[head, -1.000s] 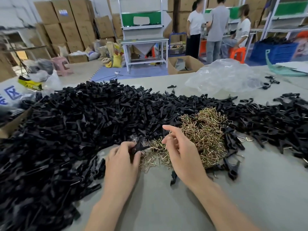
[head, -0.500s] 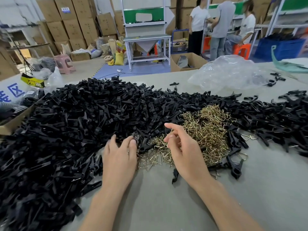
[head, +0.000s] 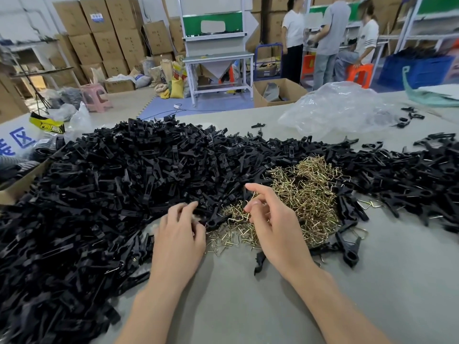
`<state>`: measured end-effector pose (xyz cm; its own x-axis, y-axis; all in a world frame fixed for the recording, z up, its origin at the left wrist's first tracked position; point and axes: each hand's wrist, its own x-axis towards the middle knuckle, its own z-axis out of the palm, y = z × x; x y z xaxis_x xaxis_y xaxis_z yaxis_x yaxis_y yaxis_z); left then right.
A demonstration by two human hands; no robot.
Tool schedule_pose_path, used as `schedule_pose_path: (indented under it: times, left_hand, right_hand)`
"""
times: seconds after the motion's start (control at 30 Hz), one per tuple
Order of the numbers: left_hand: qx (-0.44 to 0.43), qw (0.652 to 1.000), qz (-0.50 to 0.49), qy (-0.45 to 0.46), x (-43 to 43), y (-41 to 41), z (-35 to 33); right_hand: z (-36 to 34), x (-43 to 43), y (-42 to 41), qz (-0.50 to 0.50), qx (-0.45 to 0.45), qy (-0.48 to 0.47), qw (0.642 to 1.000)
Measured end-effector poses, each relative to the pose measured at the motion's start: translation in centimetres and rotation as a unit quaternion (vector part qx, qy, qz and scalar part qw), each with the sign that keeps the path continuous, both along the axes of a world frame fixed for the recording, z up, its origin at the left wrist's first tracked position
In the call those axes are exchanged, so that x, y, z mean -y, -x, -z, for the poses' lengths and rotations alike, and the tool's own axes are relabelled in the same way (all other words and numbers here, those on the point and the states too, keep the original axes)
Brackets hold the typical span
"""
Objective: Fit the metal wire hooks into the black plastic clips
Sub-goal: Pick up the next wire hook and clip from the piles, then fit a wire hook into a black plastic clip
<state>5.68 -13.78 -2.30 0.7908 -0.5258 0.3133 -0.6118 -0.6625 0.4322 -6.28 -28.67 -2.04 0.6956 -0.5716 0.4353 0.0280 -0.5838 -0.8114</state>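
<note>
A big heap of black plastic clips (head: 124, 184) covers the left and far side of the grey table (head: 248, 306). Next to it lies a mound of brass-coloured metal wire hooks (head: 308, 194). My left hand (head: 177, 234) lies palm down at the heap's near edge, its spread, blurred fingertips touching the clips and holding nothing. My right hand (head: 273, 219) hovers over the near side of the hook mound. Its index finger points out while the thumb and curled fingers pinch a wire hook (head: 254, 196). Loose clips (head: 347, 247) lie right of that hand.
More black clips (head: 422, 175) stretch to the right edge. A crumpled clear plastic bag (head: 342, 108) sits at the far right of the table. A cardboard box edge (head: 17, 187) is at the left. Three people stand by shelves in the background.
My left hand held a black clip a second ago; it has since let go and reached forward into the clip heap with fingers spread. My right hand has kept its pose.
</note>
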Motion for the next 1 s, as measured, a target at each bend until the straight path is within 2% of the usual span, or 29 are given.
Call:
schedule_pose_path:
  times: [0.1,0.33,0.5,0.63,0.7,0.77,0.9,1.0]
  left_hand:
    - [-0.009,0.998,0.025,-0.064,-0.1,-0.2,0.1]
    - [-0.005,0.999,-0.001,-0.046,-0.6,-0.9,0.0]
    - [-0.001,1.000,0.005,0.010,-1.0,-0.3,-0.3]
    - [0.012,0.996,-0.007,0.093,-1.1,0.0,-0.5]
    - [-0.012,0.988,0.001,0.153,-1.0,0.3,-1.0]
    - [-0.049,0.977,0.027,0.206,-0.6,1.3,-1.7]
    - [-0.100,0.961,0.132,0.221,0.4,3.9,-1.8]
    - [-0.129,0.950,0.164,0.232,0.7,4.5,-1.7]
  right_hand:
    - [0.0,0.1,-0.1,0.000,0.003,0.003,1.000]
    - [0.1,0.0,0.1,-0.003,0.006,0.002,1.000]
    - [0.0,0.0,0.2,-0.005,0.012,0.007,1.000]
    - [-0.2,0.1,0.2,0.002,0.022,0.012,1.000]
    - [-0.5,0.0,0.3,0.006,0.024,0.035,0.999]
    - [-0.8,-0.3,0.3,-0.019,0.018,0.044,0.999]
    - [-1.3,-0.8,0.4,-0.133,-0.006,0.002,0.991]
    - [-1.5,-0.8,0.4,-0.138,0.018,-0.022,0.990]
